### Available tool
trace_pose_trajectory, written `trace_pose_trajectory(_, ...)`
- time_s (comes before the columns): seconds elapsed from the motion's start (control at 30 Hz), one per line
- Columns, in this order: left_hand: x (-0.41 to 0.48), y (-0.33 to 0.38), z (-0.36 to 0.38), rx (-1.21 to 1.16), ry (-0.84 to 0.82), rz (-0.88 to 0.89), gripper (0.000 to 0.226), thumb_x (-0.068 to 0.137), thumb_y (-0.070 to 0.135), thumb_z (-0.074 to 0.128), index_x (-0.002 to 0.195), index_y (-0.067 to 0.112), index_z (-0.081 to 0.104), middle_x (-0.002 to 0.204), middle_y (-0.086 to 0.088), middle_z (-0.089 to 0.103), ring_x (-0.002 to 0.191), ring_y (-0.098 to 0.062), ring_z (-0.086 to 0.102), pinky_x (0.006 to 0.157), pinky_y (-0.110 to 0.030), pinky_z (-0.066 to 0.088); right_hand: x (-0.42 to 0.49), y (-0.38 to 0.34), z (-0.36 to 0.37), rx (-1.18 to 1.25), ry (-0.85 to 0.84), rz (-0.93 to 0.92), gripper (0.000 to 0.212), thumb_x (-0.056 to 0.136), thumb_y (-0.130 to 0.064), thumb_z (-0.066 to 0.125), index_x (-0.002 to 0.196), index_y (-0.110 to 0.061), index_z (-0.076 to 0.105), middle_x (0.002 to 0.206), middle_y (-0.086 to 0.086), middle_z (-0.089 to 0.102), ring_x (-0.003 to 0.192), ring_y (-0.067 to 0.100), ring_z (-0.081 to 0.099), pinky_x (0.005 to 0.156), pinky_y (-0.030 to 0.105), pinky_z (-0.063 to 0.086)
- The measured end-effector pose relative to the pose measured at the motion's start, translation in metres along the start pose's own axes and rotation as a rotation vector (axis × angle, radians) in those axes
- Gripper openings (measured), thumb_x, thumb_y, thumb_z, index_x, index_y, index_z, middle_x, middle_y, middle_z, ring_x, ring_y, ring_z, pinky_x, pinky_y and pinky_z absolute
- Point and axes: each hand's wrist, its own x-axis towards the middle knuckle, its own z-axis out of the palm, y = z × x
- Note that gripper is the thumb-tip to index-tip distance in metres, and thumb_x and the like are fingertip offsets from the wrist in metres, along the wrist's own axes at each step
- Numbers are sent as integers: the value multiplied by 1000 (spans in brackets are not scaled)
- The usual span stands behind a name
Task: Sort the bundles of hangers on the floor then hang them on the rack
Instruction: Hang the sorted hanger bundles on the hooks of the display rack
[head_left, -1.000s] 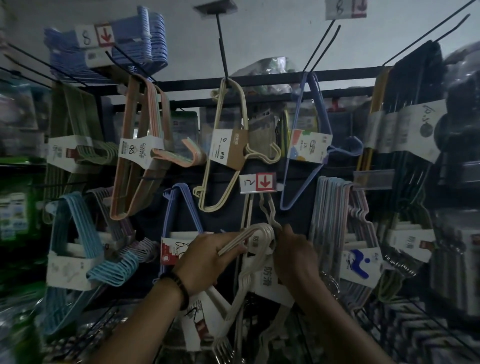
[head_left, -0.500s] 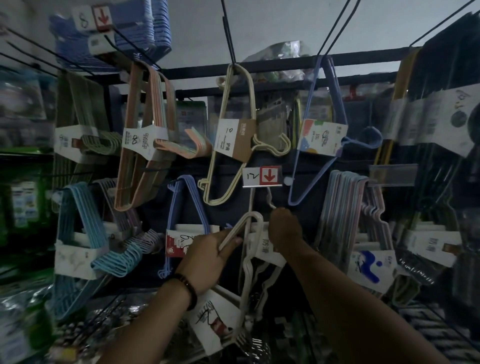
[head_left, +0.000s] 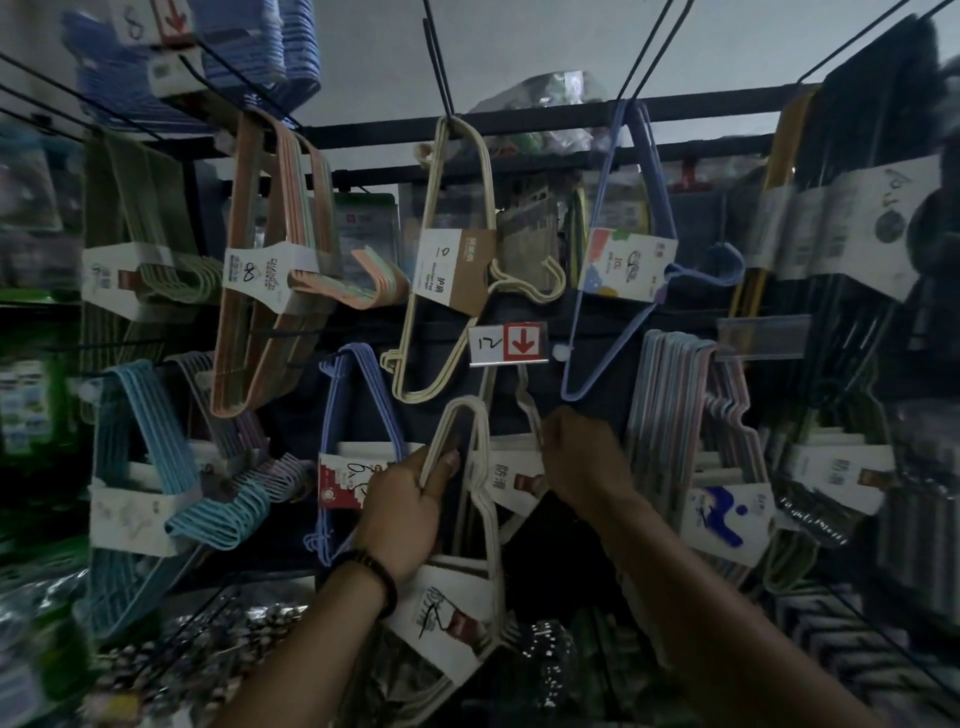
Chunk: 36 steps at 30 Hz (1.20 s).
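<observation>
**Threading the white bundle onto the peg under the "12" tag**

Just left of the work hangs a blue hanger bundle (head_left: 358, 415) with a red-and-white sleeve, close enough to snag on. The left hand (head_left: 410, 499) holds the white hanger bundle (head_left: 452, 608) by one side of its upper loop. The fingers are curled round the wires and the thumb is pressed on the front. The bundle's paper sleeve hangs low, near the wrist. The loop's top sits just below and left of the price tag (head_left: 508, 343), so it is near the rack but not yet hooked on.

The peg behind that tag is hard to make out in the dim light. The loop probably needs lifting above the peg's tip, with all the wires kept together, so none slips off on its own.

The right hand (head_left: 582, 462) is closed, its fingers curled round a wire of the hung white pack (head_left: 511, 478) under the tag. It seems best used to push that pack back and clear the peg's front.

Further right, the pastel hanger bundle (head_left: 675, 415) hangs close by, so that elbow should stay tucked in.
</observation>
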Motion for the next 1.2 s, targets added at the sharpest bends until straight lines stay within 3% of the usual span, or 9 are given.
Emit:
trace_pose_trajectory(0.13,-3,5,6,-28,33,-35,25,107,40,48,112,34,72,70,4,68,64,-5,62,57,-23,49,-57,-3,-34,143,40,-96,25,106,-30,48,87,-23,63,72,-5,65,59,9,59,50,26,41)
trace_pose_trajectory(0.23,-6,14,12,-23,46,-52,25,108,32,49,110,23,72,63,11,58,56,-3,54,50,-11,39,-97,-16,-37,204,-203,-194,21,102,-45,49,96,-30,63,81,-7,70,64,4,63,55,29,50)
trace_pose_trajectory(0.4,-9,26,23,-31,36,-115,36,108,39,48,102,11,71,59,11,52,54,-5,50,44,-12,35,-116,-26,-7,-22,-248,-130,19,99,-48,46,109,-32,45,88,-2,67,73,22,68,63,45,61)
trace_pose_trajectory(0.53,-14,35,21,-27,-48,-95,34,105,47,47,104,19,67,79,4,68,79,-20,68,56,-8,42,-110,-29,0,-134,-201,-32,34,104,-23,40,138,-18,36,103,9,68,86,31,64,68,40,54)
trace_pose_trajectory(0.6,-18,41,17,-14,-104,-76,39,105,46,49,134,21,57,114,6,71,108,-21,68,77,-3,43,-108,-28,-1,-176,-179,31,50,104,-22,40,152,-13,28,106,9,69,88,30,65,68,39,53)
trace_pose_trajectory(0.7,-27,42,11,84,-215,14,64,108,32,48,164,30,17,158,6,42,142,-16,45,107,-21,37,-103,-28,-8,-159,-154,93,43,104,-22,40,146,-17,35,103,7,68,89,30,67,70,40,55)
trace_pose_trajectory(0.8,-34,39,6,134,-305,96,72,107,19,47,163,41,8,166,7,32,148,-15,38,117,-29,37,-99,-28,-13,-156,-98,92,24,102,-21,44,125,-17,43,100,7,69,86,31,68,72,44,59)
trace_pose_trajectory(1.0,-34,37,0,112,-282,172,75,104,7,45,163,43,15,166,16,28,149,-3,31,115,-14,26,-94,-32,-18,-154,31,46,10,104,-24,42,111,-23,35,83,4,69,69,29,69,64,46,61)
trace_pose_trajectory(1.2,-34,36,-5,90,-159,256,72,106,9,43,161,47,17,164,20,31,146,0,36,121,-25,35,-88,-34,-19,-123,98,-66,16,103,-22,43,116,-24,35,75,4,68,61,29,69,56,48,61)
